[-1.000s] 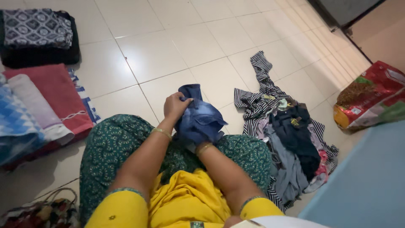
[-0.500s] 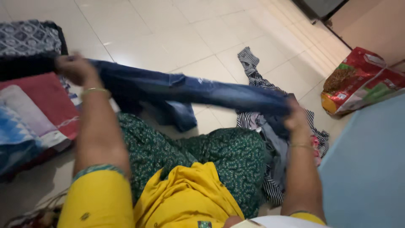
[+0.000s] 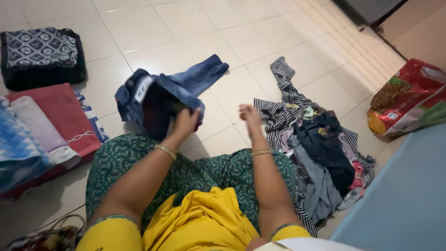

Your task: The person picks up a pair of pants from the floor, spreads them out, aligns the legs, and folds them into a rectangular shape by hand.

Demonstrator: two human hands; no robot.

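My left hand grips a pair of blue jeans at the waistband, which is bunched up over the tiled floor in front of my knees. One jeans leg trails away toward the upper right. My right hand hovers just right of the jeans, fingers loosely curled, holding nothing. I sit cross-legged in green patterned trousers and a yellow top.
A heap of unfolded clothes, striped and dark, lies to my right. Folded towels and cloths are stacked at left, with a patterned folded pile behind. A red printed bag sits far right, beside a blue surface.
The jeans were stretched wide between both hands half a second ago. Now my right hand has let go and my left holds them bunched near the centre.
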